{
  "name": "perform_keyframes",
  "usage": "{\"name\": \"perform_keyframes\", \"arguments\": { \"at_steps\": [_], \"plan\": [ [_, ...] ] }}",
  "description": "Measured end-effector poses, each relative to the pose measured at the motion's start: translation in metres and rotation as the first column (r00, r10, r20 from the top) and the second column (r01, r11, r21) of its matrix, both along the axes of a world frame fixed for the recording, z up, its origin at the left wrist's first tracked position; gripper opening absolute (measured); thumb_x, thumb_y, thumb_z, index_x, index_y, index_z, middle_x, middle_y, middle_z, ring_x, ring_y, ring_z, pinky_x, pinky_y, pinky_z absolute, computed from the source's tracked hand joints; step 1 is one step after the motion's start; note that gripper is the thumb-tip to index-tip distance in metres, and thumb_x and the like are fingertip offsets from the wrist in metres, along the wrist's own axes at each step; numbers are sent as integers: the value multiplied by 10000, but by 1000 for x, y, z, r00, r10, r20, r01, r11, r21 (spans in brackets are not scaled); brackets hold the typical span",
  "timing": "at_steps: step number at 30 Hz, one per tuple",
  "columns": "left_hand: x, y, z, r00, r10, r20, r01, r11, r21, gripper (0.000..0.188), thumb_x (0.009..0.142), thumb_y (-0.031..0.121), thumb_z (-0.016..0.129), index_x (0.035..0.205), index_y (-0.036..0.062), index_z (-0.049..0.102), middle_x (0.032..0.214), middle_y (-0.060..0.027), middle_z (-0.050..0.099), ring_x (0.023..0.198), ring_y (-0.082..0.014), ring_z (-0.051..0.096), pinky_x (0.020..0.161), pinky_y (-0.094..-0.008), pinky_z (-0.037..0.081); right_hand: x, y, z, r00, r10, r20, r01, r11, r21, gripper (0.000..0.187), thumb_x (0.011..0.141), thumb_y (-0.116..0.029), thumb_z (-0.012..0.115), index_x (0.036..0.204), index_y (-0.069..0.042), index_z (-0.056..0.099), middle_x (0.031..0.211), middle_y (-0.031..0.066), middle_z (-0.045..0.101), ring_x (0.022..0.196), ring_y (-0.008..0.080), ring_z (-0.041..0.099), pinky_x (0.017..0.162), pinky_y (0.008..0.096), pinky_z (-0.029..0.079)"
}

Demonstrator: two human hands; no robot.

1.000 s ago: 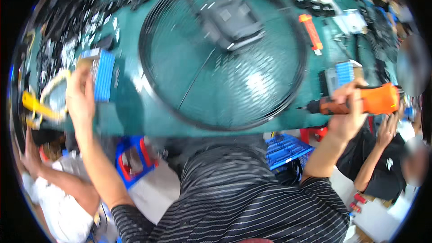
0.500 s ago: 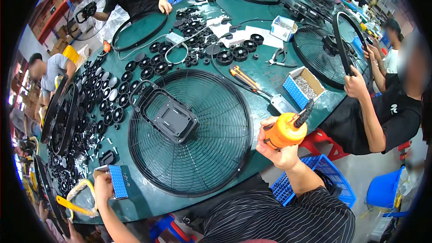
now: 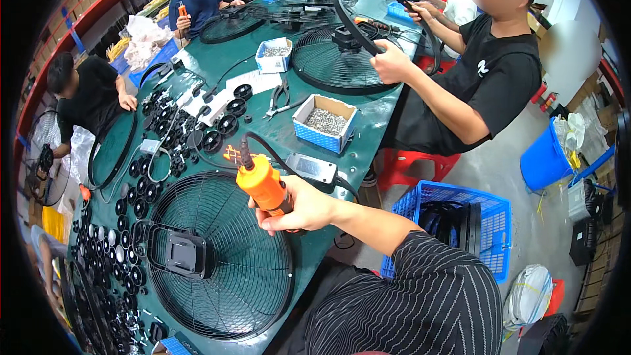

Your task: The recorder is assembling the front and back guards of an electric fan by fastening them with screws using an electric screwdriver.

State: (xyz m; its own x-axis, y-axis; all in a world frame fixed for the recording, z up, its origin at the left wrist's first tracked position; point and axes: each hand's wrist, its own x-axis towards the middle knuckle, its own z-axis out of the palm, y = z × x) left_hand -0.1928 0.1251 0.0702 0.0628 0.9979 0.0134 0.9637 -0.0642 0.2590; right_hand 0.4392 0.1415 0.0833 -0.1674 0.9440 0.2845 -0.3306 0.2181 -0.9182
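Note:
My right hand (image 3: 307,205) is wrapped round an orange electric screwdriver (image 3: 264,187), its dark tip pointing up and away. The tool is held above the far right rim of a round black wire fan guard (image 3: 253,283) lying on the green table. A square black motor housing with a looped bracket (image 3: 186,255) sits at the guard's middle. Beyond my hand lies a pale power adapter (image 3: 312,167) with cables. My left hand is out of view; a blue box (image 3: 176,346) is cut off at the lower edge.
A box of screws (image 3: 327,123) and pliers (image 3: 279,100) lie farther back. Black knobs (image 3: 135,187) cover the table's left. At right, a co-worker holds a black ring (image 3: 350,16) over another guard. A blue crate (image 3: 494,223) and red stool (image 3: 415,165) stand beside the table.
The view has turned to the right, so the table appears shifted left and down. My left hand, earlier at the blue box, has left the picture. My right hand still grips the screwdriver.

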Motion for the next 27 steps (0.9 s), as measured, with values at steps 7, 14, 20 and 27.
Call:
{"name": "perform_keyframes", "arguments": {
  "at_steps": [7,14,20,27],
  "plan": [
    [-25,-11,-19,971,159,-176,-131,978,165,262,890,201,676,1097,40,682,945,-118,720,887,-310,682,842,-424,514,-12,-20,34,995,-39,-88,41,999,18,473,819,-7,716,1259,-5,542,803,4,605,686,67,591,633,243,483],
    [-26,-13,-44,895,244,373,-306,945,115,96,913,27,596,987,-35,599,776,-86,602,713,-174,569,662,-317,469,-45,-29,60,975,116,-188,-88,984,153,551,825,-5,713,1328,24,489,779,45,561,691,109,579,601,268,491],
    [35,-40,0,944,220,245,-313,831,460,58,945,32,585,933,-12,549,775,-112,578,706,-191,572,640,-340,447,-96,-35,80,937,102,-333,-22,971,237,475,804,-53,715,1234,-19,517,745,50,545,591,179,565,554,332,480],
    [192,-116,-22,-170,62,983,-178,980,-92,100,913,-44,605,1011,-32,614,939,-172,700,667,-160,664,518,-244,530,-163,-41,73,826,277,-491,-167,952,256,410,861,-98,684,1189,-7,457,829,14,497,624,99,516,606,260,457]
  ]
}}
